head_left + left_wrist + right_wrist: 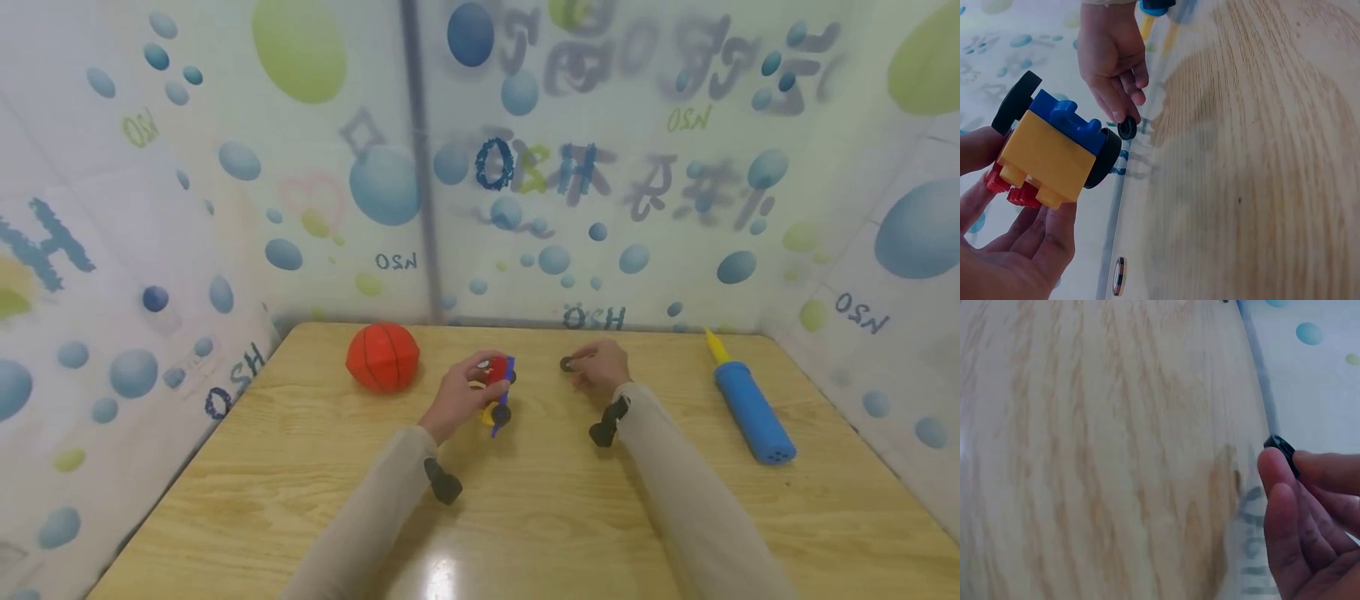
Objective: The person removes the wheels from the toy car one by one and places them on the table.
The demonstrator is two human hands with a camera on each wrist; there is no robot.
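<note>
My left hand (459, 396) holds a toy car (1054, 153) made of building blocks, raised over the wooden table. It has a blue base, a yellow block, red parts and black wheels; the fingers hide some of it. To the right, my right hand (602, 367) pinches a small black wheel (1282, 454) between thumb and fingertips. In the left wrist view, this wheel and the car are apart.
A red ball (383, 358) with black lines lies at the back left of the table (525, 517). On the right lies a blue hand pump (753, 414) with a yellow nozzle. A small dark-rimmed disc (1119, 276) stands near the table's back edge. Patterned walls surround the table.
</note>
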